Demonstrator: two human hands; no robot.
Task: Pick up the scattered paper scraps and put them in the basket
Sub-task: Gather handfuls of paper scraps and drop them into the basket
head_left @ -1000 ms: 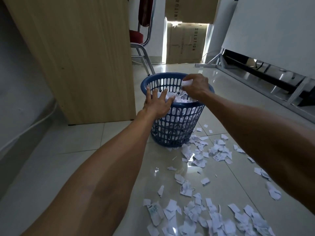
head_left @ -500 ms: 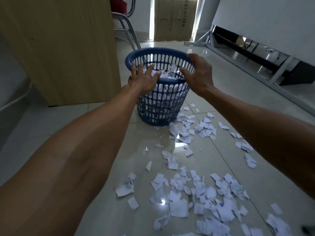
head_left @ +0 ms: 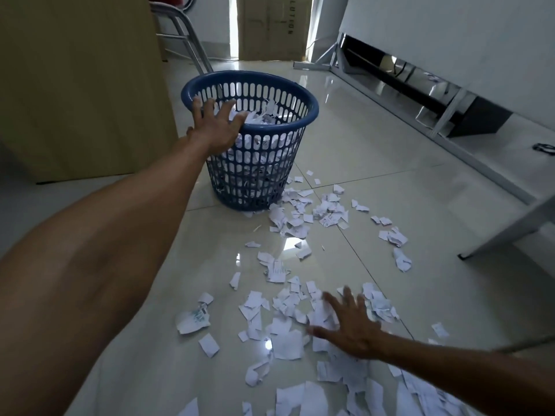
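A blue slotted plastic basket [head_left: 295, 94] stands upright on the tiled floor, partly filled with white paper. My left hand [head_left: 216, 130] rests on its near left rim with the fingers spread over the edge. White paper scraps [head_left: 285, 301] lie scattered over the floor from the basket's base toward me. My right hand [head_left: 350, 324] is low over the nearer pile, fingers spread and straight, holding nothing; it is blurred, and I cannot tell whether it touches the scraps.
A wooden cabinet side [head_left: 81, 85] stands left of the basket. Metal chair legs [head_left: 186, 34] and a cardboard box [head_left: 271, 27] are behind it. A metal frame [head_left: 420, 94] runs along the right wall, with a grey leg [head_left: 507, 232] at right.
My right hand has left the basket rim and come down over the scraps near me. My left hand stays on the rim.
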